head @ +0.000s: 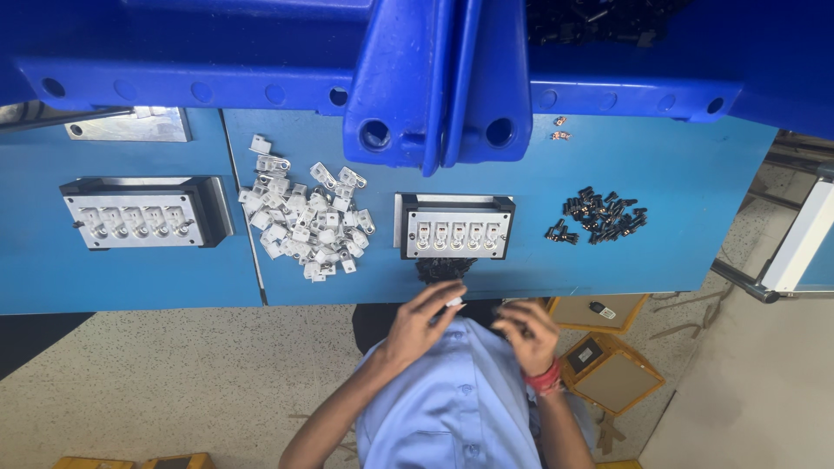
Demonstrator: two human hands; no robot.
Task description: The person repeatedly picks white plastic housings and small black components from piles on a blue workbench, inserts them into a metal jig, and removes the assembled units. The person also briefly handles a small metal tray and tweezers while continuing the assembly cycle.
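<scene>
My left hand [424, 323] pinches a small white plastic piece [454, 301] between fingertips, held just off the near edge of the blue table [660, 174]. My right hand [526, 334], with a red thread band on its wrist, hovers beside it with fingers curled; whatever is in them is hidden. Straight beyond both hands stands a metal fixture [456, 227] with several slots in a row. A small clump of black parts [443, 267] lies at the table edge between the fixture and my hands.
A heap of white plastic parts [304, 226] lies left of the fixture, a scatter of black parts [599, 217] right of it. A second fixture [143, 213] sits far left. Blue bins [443, 78] overhang the back. Cardboard boxes [608, 369] stand on the floor.
</scene>
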